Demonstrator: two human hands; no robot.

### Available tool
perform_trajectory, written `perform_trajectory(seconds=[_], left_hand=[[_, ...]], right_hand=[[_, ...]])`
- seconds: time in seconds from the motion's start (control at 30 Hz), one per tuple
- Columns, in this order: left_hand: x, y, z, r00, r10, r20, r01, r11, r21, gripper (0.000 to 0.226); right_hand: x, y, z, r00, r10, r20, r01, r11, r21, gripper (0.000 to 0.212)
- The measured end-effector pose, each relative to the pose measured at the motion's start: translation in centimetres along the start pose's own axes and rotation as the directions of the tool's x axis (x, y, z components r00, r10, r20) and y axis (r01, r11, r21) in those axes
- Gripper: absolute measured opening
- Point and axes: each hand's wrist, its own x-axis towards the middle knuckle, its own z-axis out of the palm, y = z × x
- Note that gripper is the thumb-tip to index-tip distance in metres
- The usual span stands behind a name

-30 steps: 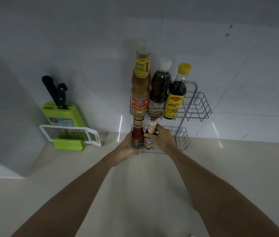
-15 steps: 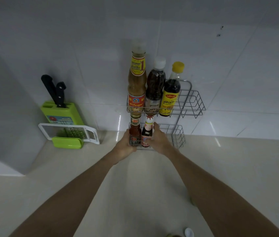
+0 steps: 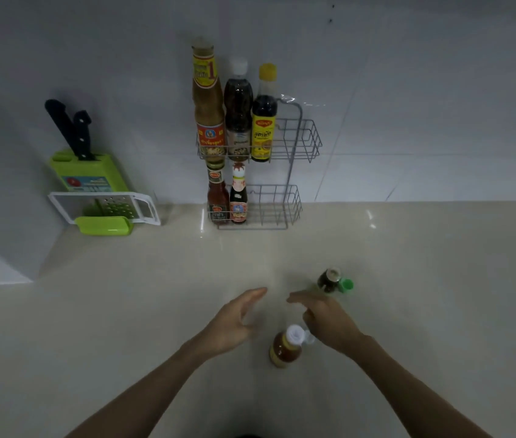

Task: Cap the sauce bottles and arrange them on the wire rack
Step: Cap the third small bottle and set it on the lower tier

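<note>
A two-tier wire rack (image 3: pixel 294 143) stands against the back wall. Its upper tier holds three capped bottles: a tall brown sauce (image 3: pixel 207 102), a dark one with a white cap (image 3: pixel 237 109) and a yellow-capped one (image 3: pixel 263 115). Two small red-labelled bottles (image 3: pixel 218 197) (image 3: pixel 238 197) stand at the left of the lower tier. On the counter, an amber bottle with a white top (image 3: pixel 285 346) stands between my hands. A small dark bottle (image 3: pixel 329 279) stands further right with a green cap (image 3: pixel 346 284) beside it. My left hand (image 3: pixel 234 320) and my right hand (image 3: pixel 326 320) hover open above the counter.
A green knife block (image 3: pixel 89 175) with two black-handled knives stands at the back left, with a white-framed grater (image 3: pixel 105 207) leaning in front of it. The right halves of both rack tiers hold nothing. A wall corner juts in at the far left.
Both hands have let go of the two small bottles on the lower tier and drawn back toward me over the counter. The view has tilted down, showing two more bottles.
</note>
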Motion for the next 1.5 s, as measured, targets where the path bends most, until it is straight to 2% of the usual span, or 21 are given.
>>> perform_trajectory(seconds=[0.1, 0.2, 0.37, 0.43, 0.5, 0.53, 0.6, 0.67, 0.7, 0.73, 0.83, 0.9, 1.07, 1.17, 1.23, 1.3, 1.33, 1.4, 1.43, 1.47, 1.5], left_hand=[[-1.7, 0.4, 3.1, 0.992, 0.068, 0.104, -0.079, 0.99, 0.114, 0.089], [-2.0, 0.6, 5.2, 0.981, 0.129, 0.142, -0.147, 0.981, 0.126, 0.081], [-1.6, 0.6, 7.2, 0.989, 0.143, -0.033, -0.136, 0.978, 0.158, 0.057], [-1.7, 0.8, 7.4, 0.988, 0.141, -0.067, -0.129, 0.98, 0.148, 0.054], [-1.7, 0.8, 7.2, 0.985, 0.128, -0.117, -0.113, 0.986, 0.123, 0.045], [-1.6, 0.9, 7.0, 0.979, 0.127, -0.161, -0.109, 0.988, 0.114, 0.04], [-1.4, 1.5, 6.3, 0.957, 0.103, -0.271, -0.086, 0.994, 0.073, 0.032], [-1.1, 2.7, 5.4, 0.941, 0.051, -0.336, -0.058, 0.998, -0.013, 0.029], [-1.0, 3.4, 4.9, 0.939, 0.032, -0.343, -0.053, 0.997, -0.052, 0.028], [-1.0, 4.1, 4.5, 0.941, 0.018, -0.338, -0.05, 0.995, -0.085, 0.026], [-1.2, 6.3, 3.2, 0.957, 0.008, -0.29, -0.056, 0.986, -0.159, 0.02], [-1.5, 7.5, 2.2, 0.976, 0.007, -0.216, -0.047, 0.983, -0.18, 0.019], [-2.3, 8.4, 0.5, 0.985, 0.024, 0.17, 0.059, 0.882, -0.468, 0.04], [-2.7, 8.8, 0.1, 0.87, 0.183, 0.458, 0.154, 0.781, -0.605, 0.049], [-2.7, 9.4, -0.2, 0.826, 0.223, 0.518, 0.174, 0.774, -0.609, 0.048], [-2.8, 10.1, -0.3, 0.858, 0.159, 0.488, 0.154, 0.826, -0.542, 0.043], [-2.8, 10.4, -0.1, 0.909, 0.101, 0.405, 0.119, 0.866, -0.485, 0.037], [-2.8, 10.9, 0.8, 0.996, -0.019, 0.089, 0.044, 0.956, -0.291, 0.021], [-2.6, 10.9, 1.4, 0.991, -0.05, -0.128, 0.035, 0.993, -0.111, 0.018], [-2.6, 10.7, 1.8, 0.962, -0.035, -0.272, 0.064, 0.993, 0.099, 0.022], [-2.3, 10.4, 2.2, 0.932, -0.013, -0.361, 0.099, 0.97, 0.221, 0.025]], right_hand=[[-3.0, 2.6, 2.9, 0.997, 0.009, 0.082, 0.0, 0.995, -0.104, 0.05], [-4.0, 4.1, 5.6, 0.989, -0.082, 0.123, 0.11, 0.962, -0.248, 0.037], [-4.4, 5.0, 7.2, 0.988, -0.095, 0.118, 0.126, 0.948, -0.292, 0.014], [-3.6, 4.6, 6.3, 0.995, -0.102, 0.005, 0.101, 0.977, -0.188, 0.012], [-2.5, 2.7, 4.1, 0.975, 0.056, -0.216, -0.03, 0.992, 0.121, 0.017], [-1.9, 1.3, 2.5, 0.943, 0.161, -0.292, -0.071, 0.952, 0.298, 0.017], [-0.7, -2.1, -0.9, 0.903, 0.308, -0.298, -0.034, 0.745, 0.666, 0.008], [0.2, -5.2, -4.0, 0.922, 0.298, -0.248, 0.074, 0.493, 0.867, 0.007], [0.4, -6.4, -5.1, 0.937, 0.256, -0.236, 0.105, 0.438, 0.893, 0.008], [0.6, -7.2, -5.7, 0.95, 0.208, -0.231, 0.121, 0.44, 0.89, 0.01], [1.2, -8.4, -6.9, 0.962, 0.088, -0.257, 0.167, 0.554, 0.816, 0.013], [1.5, -8.8, -7.9, 0.973, 0.055, -0.226, 0.156, 0.562, 0.812, 0.018], [2.2, -9.2, -11.7, 0.994, -0.109, 0.014, 0.048, 0.543, 0.838, 0.023], [2.5, -9.6, -14.1, 0.971, -0.206, 0.124, 0.034, 0.629, 0.777, 0.017], [2.6, -10.4, -14.5, 0.966, -0.245, 0.083, 0.132, 0.742, 0.657, 0.017], [2.7, -11.0, -14.2, 0.942, -0.331, -0.063, 0.333, 0.882, 0.333, 0.029], [2.8, -11.1, -13.9, 0.912, -0.39, -0.128, 0.404, 0.909, 0.105, 0.033], [2.9, -11.1, -13.5, 0.915, -0.378, -0.143, 0.334, 0.907, -0.256, 0.037], [2.9, -10.9, -13.3, 0.951, -0.289, -0.114, 0.227, 0.896, -0.38, 0.034], [2.9, -10.8, -12.7, 0.971, -0.202, -0.124, 0.127, 0.886, -0.446, 0.03], [2.9, -10.7, -12.1, 0.982, -0.146, -0.12, 0.068, 0.864, -0.499, 0.033]])
